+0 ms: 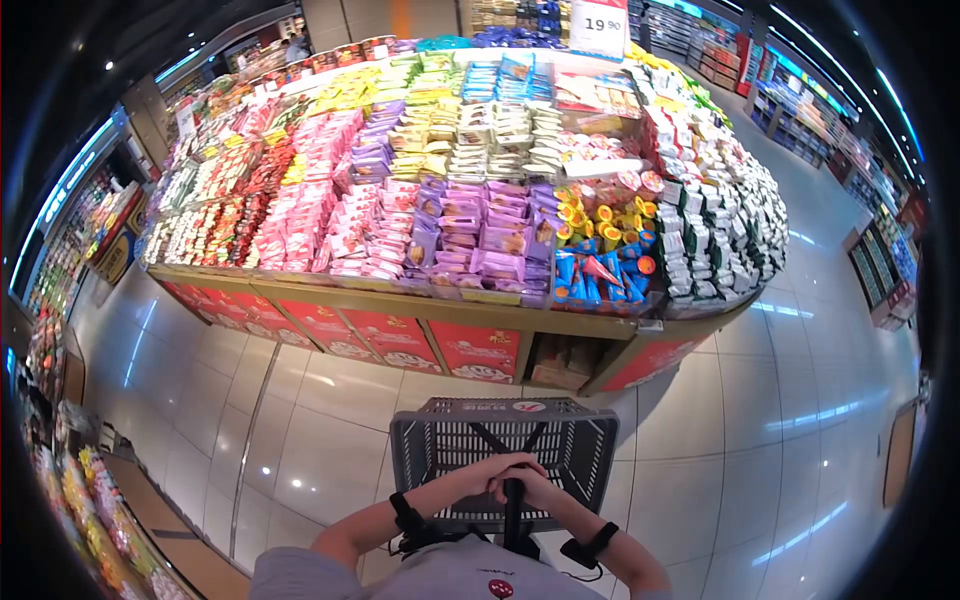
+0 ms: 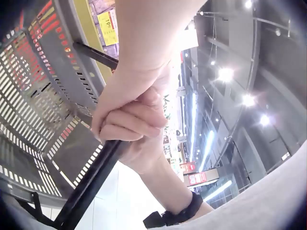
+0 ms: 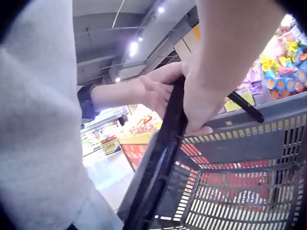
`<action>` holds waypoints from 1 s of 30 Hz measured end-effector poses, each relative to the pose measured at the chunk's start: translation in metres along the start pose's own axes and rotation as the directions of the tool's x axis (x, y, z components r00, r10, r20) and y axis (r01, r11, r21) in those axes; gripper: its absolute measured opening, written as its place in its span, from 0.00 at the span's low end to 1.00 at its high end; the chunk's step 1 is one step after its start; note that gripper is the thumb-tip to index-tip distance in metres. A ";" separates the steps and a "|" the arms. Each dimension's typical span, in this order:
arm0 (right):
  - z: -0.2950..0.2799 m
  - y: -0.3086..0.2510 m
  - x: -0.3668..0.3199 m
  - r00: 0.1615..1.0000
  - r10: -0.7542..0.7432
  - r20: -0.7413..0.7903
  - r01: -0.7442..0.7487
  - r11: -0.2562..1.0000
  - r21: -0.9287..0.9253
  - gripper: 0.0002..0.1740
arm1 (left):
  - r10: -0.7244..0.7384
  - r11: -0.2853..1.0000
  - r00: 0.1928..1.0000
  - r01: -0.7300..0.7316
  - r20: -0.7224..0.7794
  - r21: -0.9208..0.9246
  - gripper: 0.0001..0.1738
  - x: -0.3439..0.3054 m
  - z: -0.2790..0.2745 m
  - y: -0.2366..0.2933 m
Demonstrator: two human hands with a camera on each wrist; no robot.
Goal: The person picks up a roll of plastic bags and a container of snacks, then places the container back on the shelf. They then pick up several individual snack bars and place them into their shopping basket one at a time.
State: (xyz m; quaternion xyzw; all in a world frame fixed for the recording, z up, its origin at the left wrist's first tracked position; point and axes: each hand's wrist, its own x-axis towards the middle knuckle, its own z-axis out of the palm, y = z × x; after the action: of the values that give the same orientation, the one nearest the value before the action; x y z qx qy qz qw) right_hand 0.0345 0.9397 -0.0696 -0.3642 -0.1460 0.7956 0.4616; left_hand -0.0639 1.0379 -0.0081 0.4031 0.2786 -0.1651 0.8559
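A grey plastic shopping basket (image 1: 409,445) with slotted walls stands on the floor before the person. Its long black pull handle (image 1: 513,518) rises toward the body, also seen as a dark bar (image 3: 158,148) in the right wrist view. Both hands meet at the handle's top and overlap there. My right hand (image 1: 538,488) grips the handle, its fingers bent round it. Across the top lies my left hand (image 1: 503,466), clasped over the handle and against the right hand. Part of its fingers is hidden behind the right hand in the right wrist view.
Beyond the basket stands a large display stand (image 1: 380,335) with red panels, piled with packets such as purple packets (image 1: 500,235) and blue cone-shaped packs (image 1: 600,278). A price sign (image 1: 599,25) rises at its back. Tiled floor (image 1: 760,430) runs along the right; shelves (image 1: 880,270) stand further off.
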 end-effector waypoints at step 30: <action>-0.033 -0.015 -0.048 0.849 -0.185 -0.494 0.267 0.959 0.100 0.10 | -0.013 0.987 0.999 0.018 -0.036 0.157 0.24 0.083 0.031 0.002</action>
State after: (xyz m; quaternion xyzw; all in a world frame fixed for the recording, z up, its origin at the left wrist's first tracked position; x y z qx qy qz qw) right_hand 0.0828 0.9041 -0.0624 -0.4907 -0.0028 0.6297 0.6023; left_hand 0.0132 1.0102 -0.0418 0.4699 0.2829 -0.1861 0.8152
